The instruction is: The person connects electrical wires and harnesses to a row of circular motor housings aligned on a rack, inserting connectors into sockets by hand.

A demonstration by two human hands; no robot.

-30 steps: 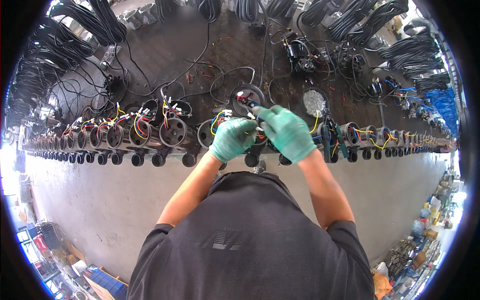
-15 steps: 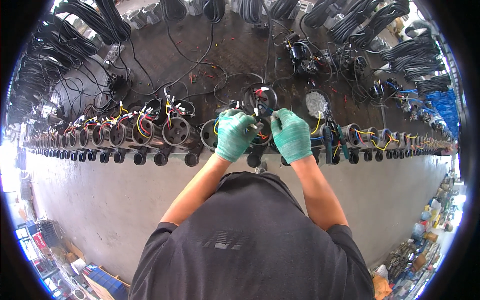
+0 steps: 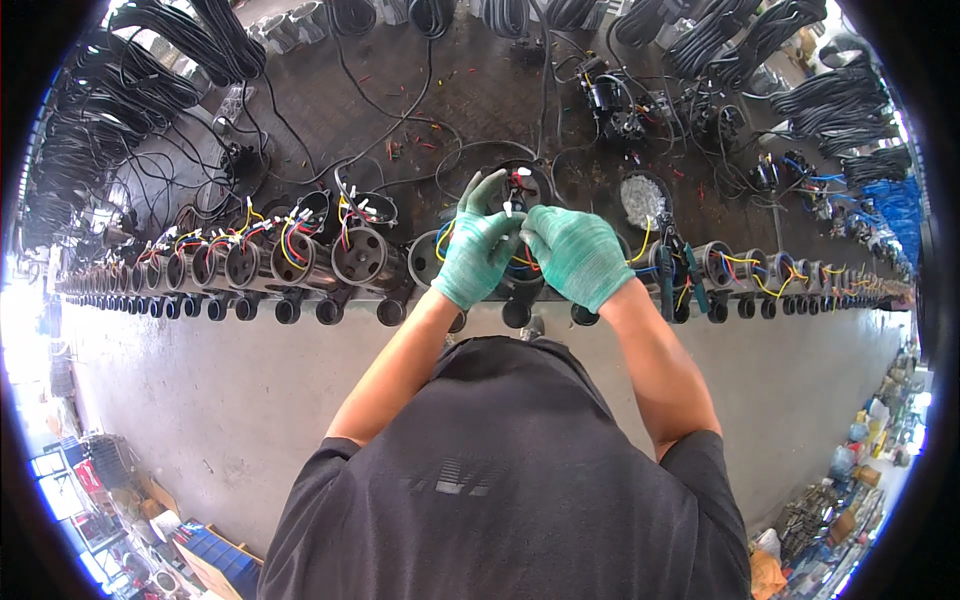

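Both my hands wear green knit gloves and meet over a black motor cylinder in the row at the bench's front edge. My left hand [image 3: 476, 245] has its fingers raised and apart, with the thumb side close to the right fingertips. A small white wire connector [image 3: 508, 210] stands up between the hands. My right hand [image 3: 582, 254] is closed in a pinch beside it; whatever its fingertips hold is hidden. Red and orange wires [image 3: 524, 262] show below the hands. Just behind is a round black cover [image 3: 541, 176] with a red wire and white connectors in it.
To the right, green-handled pliers [image 3: 697, 275] lean on the cylinders near a bowl of small clear-white pieces [image 3: 642, 202]. More wired cylinders [image 3: 358, 258] line the edge. Black cables [image 3: 385, 115] cross the dark bench [image 3: 480, 95], with coiled cables [image 3: 705, 45] along the back.
My right hand has moved left and closed its fingertips near the left hand. My left fingers have straightened upward and spread. The view has shifted slightly.
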